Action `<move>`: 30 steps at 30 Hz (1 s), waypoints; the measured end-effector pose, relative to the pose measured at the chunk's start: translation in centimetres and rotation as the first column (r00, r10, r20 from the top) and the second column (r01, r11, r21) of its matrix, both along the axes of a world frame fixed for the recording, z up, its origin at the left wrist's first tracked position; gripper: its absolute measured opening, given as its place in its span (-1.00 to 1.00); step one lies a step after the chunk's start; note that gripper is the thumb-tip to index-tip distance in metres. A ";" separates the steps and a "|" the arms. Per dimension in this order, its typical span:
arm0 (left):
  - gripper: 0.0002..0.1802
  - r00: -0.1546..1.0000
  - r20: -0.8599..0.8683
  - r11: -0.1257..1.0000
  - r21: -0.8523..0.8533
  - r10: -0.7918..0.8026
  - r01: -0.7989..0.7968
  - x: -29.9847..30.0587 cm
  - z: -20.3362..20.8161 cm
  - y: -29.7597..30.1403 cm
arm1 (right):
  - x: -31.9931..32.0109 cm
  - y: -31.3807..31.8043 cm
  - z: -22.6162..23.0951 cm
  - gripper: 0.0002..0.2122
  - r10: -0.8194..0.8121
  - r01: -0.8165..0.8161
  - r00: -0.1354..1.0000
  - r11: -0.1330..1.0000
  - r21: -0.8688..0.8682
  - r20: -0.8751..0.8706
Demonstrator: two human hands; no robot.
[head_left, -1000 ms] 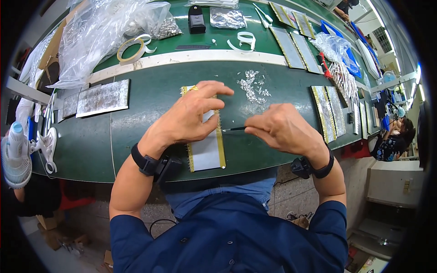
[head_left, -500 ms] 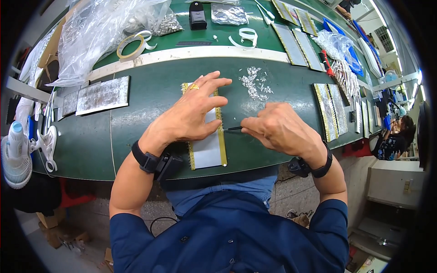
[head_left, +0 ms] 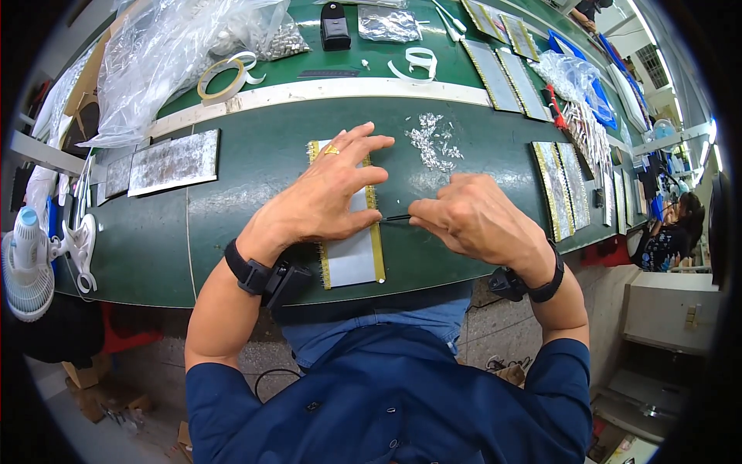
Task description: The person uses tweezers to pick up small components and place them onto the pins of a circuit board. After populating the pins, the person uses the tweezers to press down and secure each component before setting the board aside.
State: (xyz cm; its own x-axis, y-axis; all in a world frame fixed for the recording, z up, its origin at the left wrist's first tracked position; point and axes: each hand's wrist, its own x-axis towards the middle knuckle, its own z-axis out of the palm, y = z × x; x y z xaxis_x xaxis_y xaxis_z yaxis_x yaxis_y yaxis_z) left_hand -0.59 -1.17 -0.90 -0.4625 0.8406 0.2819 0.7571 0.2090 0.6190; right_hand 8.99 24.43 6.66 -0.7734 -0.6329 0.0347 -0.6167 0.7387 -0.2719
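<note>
The pale panel [head_left: 352,263] is lying near the middle of the table [head_left: 247,139], under the left hand [head_left: 328,189], whose fingers are lying wide apart. The right hand [head_left: 481,216] is pinching a slim dark tool [head_left: 398,218] at the panel's right edge. The panel is looking light and stiff, its toothed gold edges probably delicate; its smooth near end is seemingly offering safer hold.
</note>
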 end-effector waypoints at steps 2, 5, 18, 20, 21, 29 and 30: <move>-0.57 1.000 -0.006 1.000 -0.003 -0.001 0.001 -0.1 0.1 0.1 | -0.1 0.0 0.1 -0.87 0.004 -0.004 1.000 1.000 0.001 -0.004; -0.55 1.000 0.005 1.000 0.006 -0.018 0.018 -0.3 0.2 0.5 | 0.0 0.2 0.3 -0.87 -0.014 0.014 1.000 0.999 0.032 -0.005; -0.54 1.000 -0.001 0.999 -0.029 -0.017 0.017 0.2 0.2 -0.1 | 0.1 4.0 0.1 -0.86 -0.333 0.344 0.935 0.936 0.080 -0.124; -0.55 1.000 0.021 1.000 -0.021 -0.010 0.011 0.2 0.3 -0.1 | -0.3 4.7 -0.3 -0.85 -0.373 0.387 0.916 0.918 0.084 -0.147; -0.56 0.999 0.033 1.000 -0.019 -0.007 0.007 0.2 0.3 0.0 | -0.5 4.9 -0.6 -0.84 -0.413 0.430 0.896 0.899 0.084 -0.165; -0.59 0.998 0.048 1.000 0.000 0.030 -0.030 0.2 0.5 0.1 | -1.3 6.1 -2.4 -0.81 -0.500 0.514 0.847 0.857 0.040 -0.178; -0.59 0.998 0.047 1.000 0.000 0.030 -0.030 0.2 0.5 0.1 | -1.4 6.1 -2.5 -0.81 -0.505 0.518 0.844 0.855 0.031 -0.179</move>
State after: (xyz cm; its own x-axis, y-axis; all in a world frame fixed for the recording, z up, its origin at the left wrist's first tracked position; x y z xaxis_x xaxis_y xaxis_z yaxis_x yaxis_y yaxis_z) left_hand -0.34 -1.04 -0.38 -0.5005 0.8258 0.2600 0.7204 0.2307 0.6541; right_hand 7.56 30.58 4.21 -0.9761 -0.1546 0.1529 -0.1755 0.9753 -0.1344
